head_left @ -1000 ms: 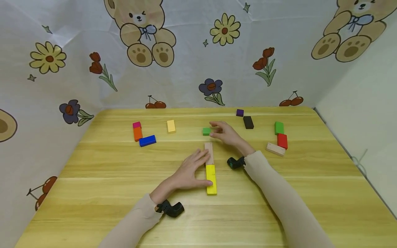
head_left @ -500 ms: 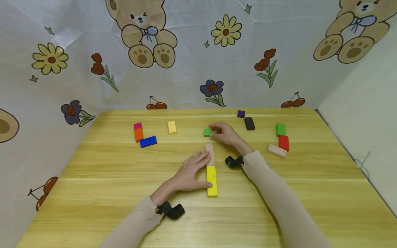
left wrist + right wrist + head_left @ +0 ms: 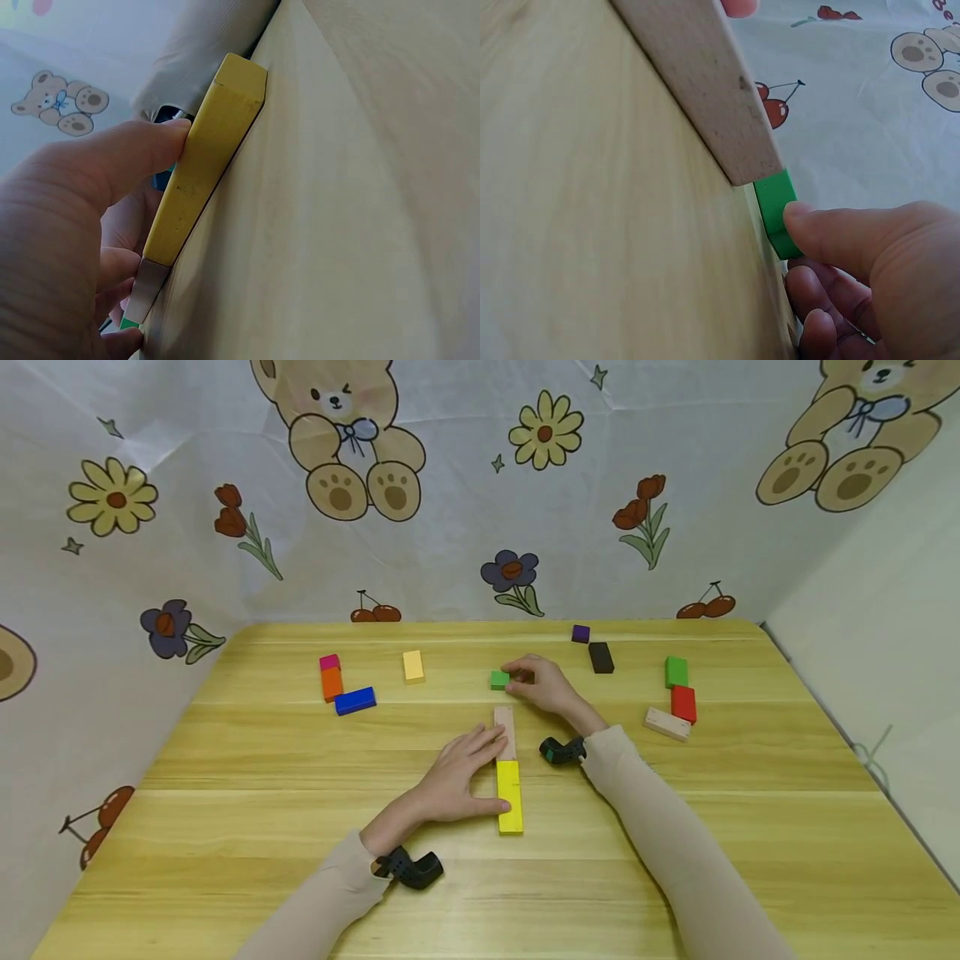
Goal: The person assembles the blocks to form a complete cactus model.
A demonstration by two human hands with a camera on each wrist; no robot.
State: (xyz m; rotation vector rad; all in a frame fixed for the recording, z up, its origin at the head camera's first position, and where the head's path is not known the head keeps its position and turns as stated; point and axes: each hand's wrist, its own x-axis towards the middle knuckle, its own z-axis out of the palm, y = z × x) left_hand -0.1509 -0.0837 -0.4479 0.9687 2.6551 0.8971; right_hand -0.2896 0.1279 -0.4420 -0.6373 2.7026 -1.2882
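Note:
My left hand (image 3: 457,777) lies with spread fingers over two blocks set end to end. Its thumb touches the top of the yellow block (image 3: 510,797); its other fingertips rest on the plain wooden block (image 3: 505,732) just beyond. In the left wrist view the yellow block (image 3: 206,157) lies lengthwise on the table. Past the wooden block's far end is a small green block (image 3: 499,680), whose right end my right hand (image 3: 543,683) pinches. The right wrist view shows the thumb on the green block (image 3: 775,202), curled fingers behind it, and the wooden block (image 3: 712,90) alongside.
On the wooden table (image 3: 300,860), pink (image 3: 329,662), orange (image 3: 332,684) and blue (image 3: 356,701) blocks sit left, a pale yellow one (image 3: 413,667) nearer the middle. Purple (image 3: 581,633), black (image 3: 601,657), green (image 3: 677,672), red (image 3: 683,704) and plain (image 3: 667,724) blocks are right.
My right hand has shifted slightly left, its thumb and fingers closing in on the small green block's end. The left hand stays on the yellow and wooden blocks.

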